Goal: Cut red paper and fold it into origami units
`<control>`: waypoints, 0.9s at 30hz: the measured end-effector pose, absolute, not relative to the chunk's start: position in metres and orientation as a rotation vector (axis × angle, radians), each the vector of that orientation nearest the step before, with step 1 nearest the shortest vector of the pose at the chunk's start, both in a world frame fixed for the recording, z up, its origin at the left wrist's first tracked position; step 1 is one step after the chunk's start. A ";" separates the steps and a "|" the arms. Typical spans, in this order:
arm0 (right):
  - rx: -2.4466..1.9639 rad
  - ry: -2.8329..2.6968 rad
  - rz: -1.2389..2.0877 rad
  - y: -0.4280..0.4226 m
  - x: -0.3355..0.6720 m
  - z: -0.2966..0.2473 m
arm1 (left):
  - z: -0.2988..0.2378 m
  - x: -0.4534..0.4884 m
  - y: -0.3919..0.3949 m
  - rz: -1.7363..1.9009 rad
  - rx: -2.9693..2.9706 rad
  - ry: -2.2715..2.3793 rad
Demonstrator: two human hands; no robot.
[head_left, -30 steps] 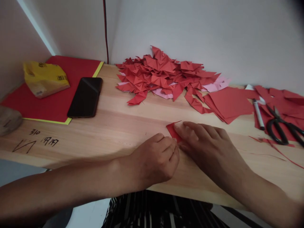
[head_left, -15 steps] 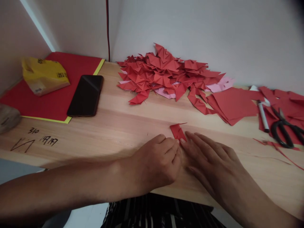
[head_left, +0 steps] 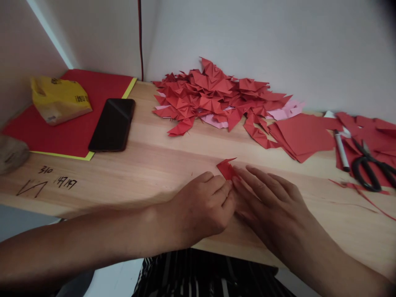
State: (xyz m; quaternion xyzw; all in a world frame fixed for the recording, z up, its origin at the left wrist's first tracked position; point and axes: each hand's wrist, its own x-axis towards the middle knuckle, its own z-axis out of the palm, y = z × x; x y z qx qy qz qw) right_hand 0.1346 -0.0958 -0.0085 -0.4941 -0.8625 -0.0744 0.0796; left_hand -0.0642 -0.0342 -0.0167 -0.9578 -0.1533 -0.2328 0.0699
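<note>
Now we are creasing a small red paper (head_left: 225,168) on the bench (head_left: 154,165): the fingers of our left hand (head_left: 201,206) are pinching its near edge, while those of our right hand (head_left: 272,202) are lying open across it. Judging by the folded heap (head_left: 216,97) behind and the flat sheets (head_left: 303,134) alongside, many are finished and more are waiting.

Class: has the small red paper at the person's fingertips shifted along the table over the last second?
No. The small red paper stays the same distance right of the black phone, with the left hand and right hand on it.
</note>
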 end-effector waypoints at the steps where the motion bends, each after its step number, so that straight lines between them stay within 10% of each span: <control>1: -1.460 -2.580 -0.204 -0.096 0.135 -0.008 | -0.017 -0.064 -0.034 -0.697 -2.881 -0.458; 27: -1.421 -2.664 -0.290 -0.071 0.125 0.001 | -0.020 -0.064 -0.033 -0.725 -2.886 -0.470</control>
